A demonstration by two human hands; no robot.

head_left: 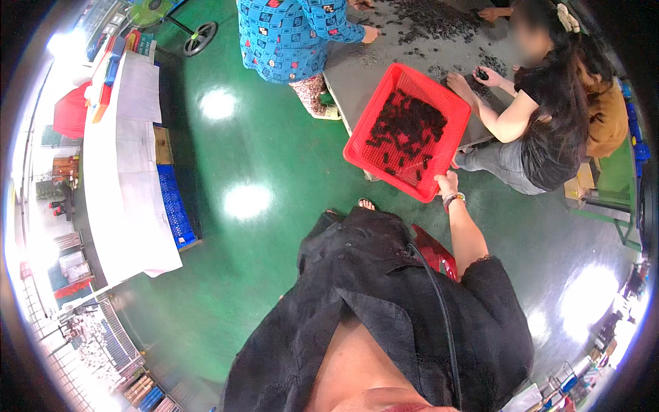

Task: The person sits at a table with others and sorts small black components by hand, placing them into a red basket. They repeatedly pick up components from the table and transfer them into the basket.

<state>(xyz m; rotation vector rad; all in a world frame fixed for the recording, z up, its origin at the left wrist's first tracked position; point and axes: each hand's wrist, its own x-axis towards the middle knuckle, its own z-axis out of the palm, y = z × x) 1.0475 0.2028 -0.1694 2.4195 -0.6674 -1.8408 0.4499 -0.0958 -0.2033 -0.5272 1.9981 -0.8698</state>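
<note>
My right hand [447, 184] is closed on the near right corner of a red plastic basket [367, 147]. Small black parts [410, 120] lie in a loose layer over the basket's mesh bottom; their exact kind is too small to make out. The basket overlaps the near edge of a grey table [367, 56], its near end out over the floor. Whether it rests on the table or is held above it, I cannot tell. My left hand does not show.
More black parts [425, 20] are scattered across the table. A person in a blue patterned top [285, 34] stands at its left; a person in black [549, 123] sits at the right, holding black parts. At far left runs a white-covered bench [127, 178] with a blue crate [175, 206] beneath.
</note>
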